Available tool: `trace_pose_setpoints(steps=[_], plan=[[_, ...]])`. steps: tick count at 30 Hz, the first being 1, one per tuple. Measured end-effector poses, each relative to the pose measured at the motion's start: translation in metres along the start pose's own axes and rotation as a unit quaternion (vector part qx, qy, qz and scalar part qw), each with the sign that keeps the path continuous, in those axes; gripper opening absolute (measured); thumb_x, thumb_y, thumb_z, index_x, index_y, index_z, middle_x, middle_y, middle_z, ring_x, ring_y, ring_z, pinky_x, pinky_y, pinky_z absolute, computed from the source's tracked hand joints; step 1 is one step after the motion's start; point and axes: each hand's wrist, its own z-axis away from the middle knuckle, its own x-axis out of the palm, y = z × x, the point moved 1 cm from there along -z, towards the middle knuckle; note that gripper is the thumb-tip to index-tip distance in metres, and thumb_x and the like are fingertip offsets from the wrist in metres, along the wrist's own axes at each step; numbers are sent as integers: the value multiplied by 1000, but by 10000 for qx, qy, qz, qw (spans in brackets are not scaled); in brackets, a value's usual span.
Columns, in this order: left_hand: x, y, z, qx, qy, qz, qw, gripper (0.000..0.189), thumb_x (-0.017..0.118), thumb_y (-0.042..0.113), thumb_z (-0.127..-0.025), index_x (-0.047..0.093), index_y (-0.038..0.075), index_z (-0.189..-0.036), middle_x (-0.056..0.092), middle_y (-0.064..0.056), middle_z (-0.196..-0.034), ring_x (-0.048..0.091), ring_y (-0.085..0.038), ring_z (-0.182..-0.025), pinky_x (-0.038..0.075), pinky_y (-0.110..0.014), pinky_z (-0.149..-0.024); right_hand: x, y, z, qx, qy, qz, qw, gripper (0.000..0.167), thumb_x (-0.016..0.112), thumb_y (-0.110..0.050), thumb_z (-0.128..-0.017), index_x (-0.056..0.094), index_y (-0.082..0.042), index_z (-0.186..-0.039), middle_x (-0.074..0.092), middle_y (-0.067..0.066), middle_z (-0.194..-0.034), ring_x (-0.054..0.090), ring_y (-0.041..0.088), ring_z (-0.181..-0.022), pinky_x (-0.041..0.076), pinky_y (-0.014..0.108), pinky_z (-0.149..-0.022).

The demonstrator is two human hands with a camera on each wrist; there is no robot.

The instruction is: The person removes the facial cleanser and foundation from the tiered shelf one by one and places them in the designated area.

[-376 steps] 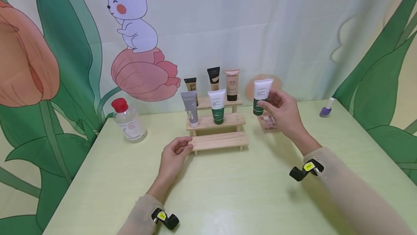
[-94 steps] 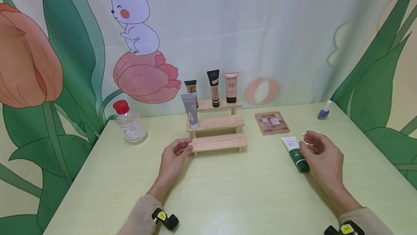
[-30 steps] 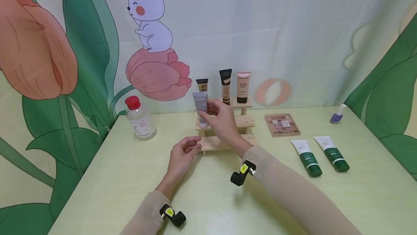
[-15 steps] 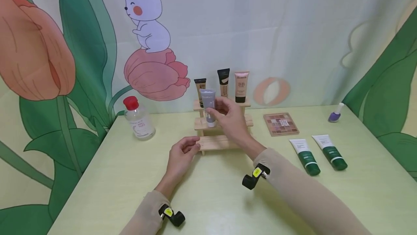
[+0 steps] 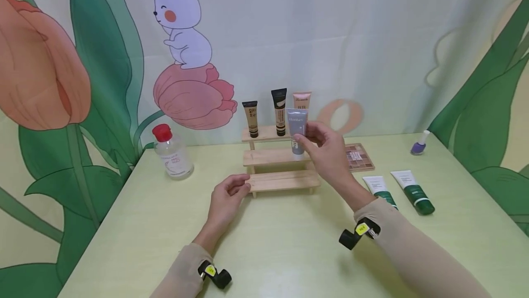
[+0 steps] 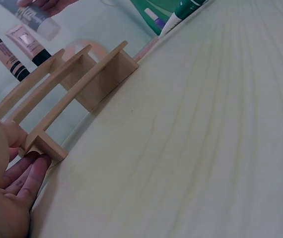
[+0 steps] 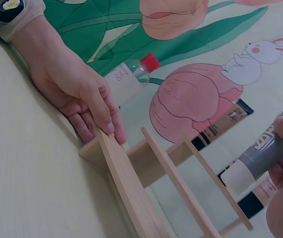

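Observation:
A three-tier wooden display rack (image 5: 283, 181) stands on the table, and my left hand (image 5: 225, 201) grips the left end of its lowest step. In the left wrist view, the fingers (image 6: 35, 178) curl under that end. My right hand (image 5: 330, 153) pinches a grey squeeze tube (image 5: 297, 130) with a white cap, cap down, in front of the rack's right half. In the right wrist view, the cap is off the wood. On the top step stand a small gold-and-black tube (image 5: 250, 119), a black-topped beige tube (image 5: 280, 116) and a pink BB cream tube (image 5: 302, 99), partly hidden.
Two white-and-green tubes, a left one (image 5: 378, 184) partly behind my right sleeve and a right one (image 5: 414, 193), lie on the right. An eyeshadow palette (image 5: 360, 156) and purple nail polish (image 5: 419, 144) are behind them. A red-capped clear bottle (image 5: 174, 158) stands left.
Both white-and-green tubes went from the rack to the table at right. My right hand then took the grey tube from the middle step and moved it right. My left hand kept its grip.

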Motion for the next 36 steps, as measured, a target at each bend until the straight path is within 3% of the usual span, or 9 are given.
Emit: trace_pose_setpoints(steps=[9,15,19,25,36], plan=[[-2,1,1,118,-8,-22,9999,24,77,12,-107,80,10,-131,78,-13,-122,76,-19,-108,58,-16,-87,-45,4,13,270,429,511,9974,37,79,-22,-107,73,-3,-138,77,12,-129,72,18,-110,57,20,-95],[-2,2,2,85,-13,51,10000,26,77,12,-107,79,9,-133,77,-15,-125,76,-24,-112,58,-15,-87,-70,10,25,456,714,821,9930,42,77,-28,-108,71,-7,-144,75,12,-136,71,15,-115,56,19,-100],[-2,0,2,96,-45,60,9999,26,77,12,-107,79,9,-133,77,-15,-125,76,-22,-111,58,-15,-87,-83,15,32,604,809,1009,9898,43,77,-30,-108,71,-10,-146,75,12,-139,70,14,-115,55,18,-101],[-3,-2,2,90,7,-71,9999,24,77,12,-107,80,11,-131,77,-12,-121,76,-16,-107,58,-16,-87,-94,24,48,918,748,1121,9866,46,78,-33,-107,71,-12,-146,73,10,-140,68,15,-114,55,13,-96],[0,1,2,68,-34,-11,10000,25,77,12,-107,79,10,-131,77,-13,-123,76,-21,-111,57,-15,-87,-102,47,85,1352,442,1331,9808,45,82,-33,-105,73,-7,-141,75,14,-131,67,16,-108,53,10,-90]])
